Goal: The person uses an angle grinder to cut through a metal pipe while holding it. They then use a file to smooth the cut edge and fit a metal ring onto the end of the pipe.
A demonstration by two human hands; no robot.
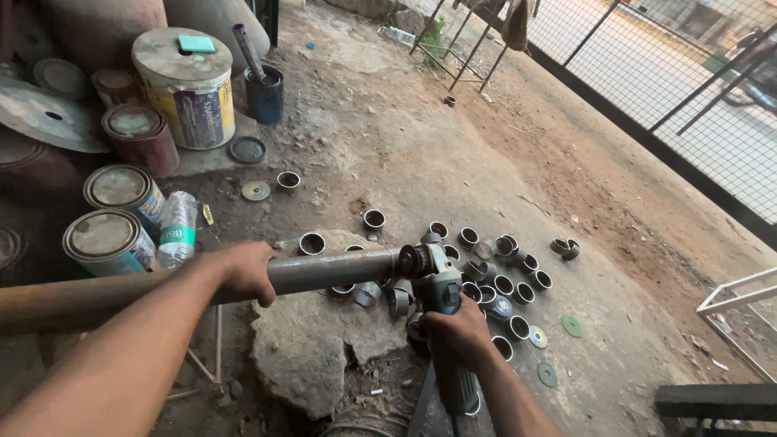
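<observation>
My left hand (243, 271) grips a long grey metal pipe (332, 271) that runs in from the left and ends near the middle of the view. My right hand (457, 332) is closed around the body of an angle grinder (441, 287), whose head sits right at the pipe's open end. Several short cut pipe rings (502, 283) lie scattered on the dirt floor just beyond and below the pipe's end. A flat stone slab (312, 348) lies under the pipe.
Paint tins (109, 239) and a large bucket (186, 85) stand at the left, with a plastic bottle (176, 231). Worn grinder discs (558, 348) lie at the right. A wire mesh fence (688, 97) runs along the right, and a metal frame (740, 295) stands in the near right corner.
</observation>
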